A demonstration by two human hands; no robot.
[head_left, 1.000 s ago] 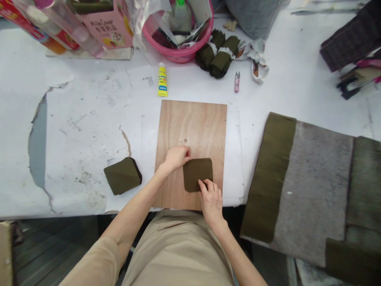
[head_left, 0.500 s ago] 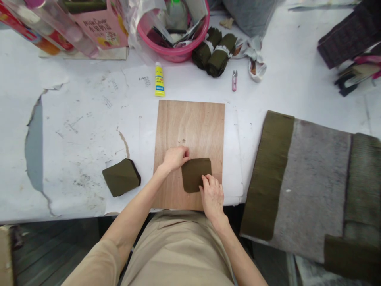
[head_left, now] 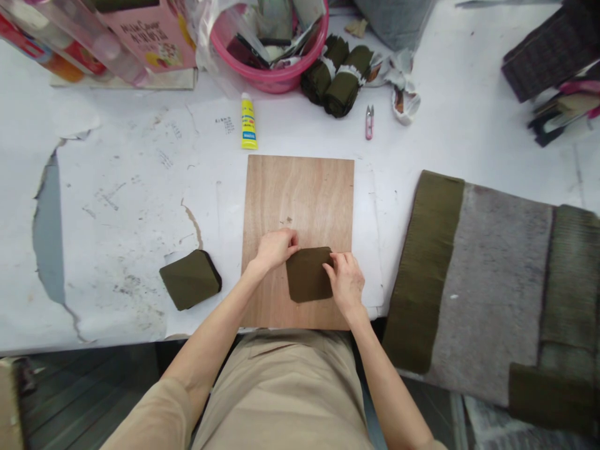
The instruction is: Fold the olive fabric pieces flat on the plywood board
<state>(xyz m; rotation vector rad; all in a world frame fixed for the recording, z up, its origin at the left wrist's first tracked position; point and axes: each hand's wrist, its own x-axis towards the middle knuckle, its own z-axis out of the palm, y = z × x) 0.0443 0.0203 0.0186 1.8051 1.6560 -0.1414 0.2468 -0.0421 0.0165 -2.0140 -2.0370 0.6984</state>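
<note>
An olive-green fabric piece [head_left: 309, 275] with cut corners lies flat on the wooden board [head_left: 300, 194] in front of me. My left hand [head_left: 277, 247] is closed at its upper left corner, thumb and fingers pinched together there. At the upper right corner, my right hand [head_left: 345, 279] has its thumb and fingertips closed on the fabric edge. To the left of the board, a stack of similar olive fabric pieces [head_left: 190, 280] sits on the white paper.
Beyond the board lie a yellow glue tube [head_left: 249, 122] and pink thread snips [head_left: 369, 122]. A pink basket [head_left: 276, 81] of tools and rolled olive fabric bundles [head_left: 347, 81] stand behind. At right is a grey pad with olive cloth strips [head_left: 497, 287]. The table's front edge [head_left: 117, 342] runs close to my body.
My right hand has moved up along the right side of the fabric piece to its upper right corner. My left hand stays at the upper left corner.
</note>
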